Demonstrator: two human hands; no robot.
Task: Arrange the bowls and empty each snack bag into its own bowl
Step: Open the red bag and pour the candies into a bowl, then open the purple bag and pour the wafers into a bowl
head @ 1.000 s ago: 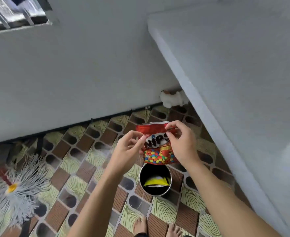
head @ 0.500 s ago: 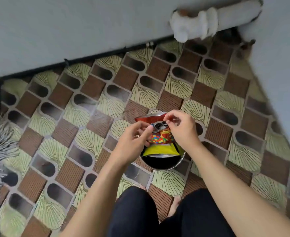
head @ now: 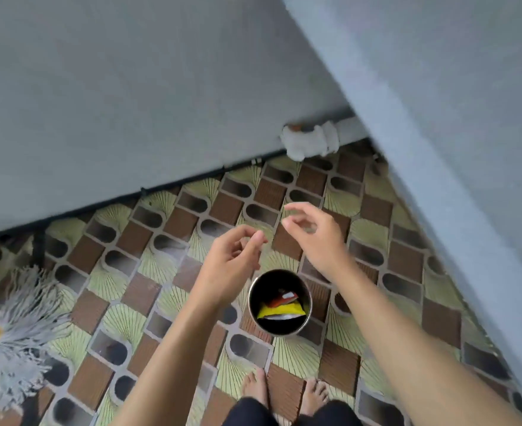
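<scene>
A round metal bin (head: 305, 289) with a black inside stands on the patterned floor just in front of my bare feet. Inside it lie a red snack bag (head: 281, 297) and, under it, a yellow snack bag (head: 279, 311). My left hand (head: 232, 259) hovers above and to the left of the bin, fingers loosely apart, holding nothing. My right hand (head: 315, 233) hovers above and behind the bin, fingers spread, also holding nothing. No bowls are in view.
A grey wall (head: 130, 103) runs along the back and a grey counter slab (head: 453, 118) closes the right side. A white pipe joint (head: 308, 139) sits at the wall's foot. A grey mop head (head: 10, 327) lies on the floor at the left.
The red snack bag that both hands held over the bin now lies inside it on the yellow bag. Both hands have let go and lifted away, fingers apart.
</scene>
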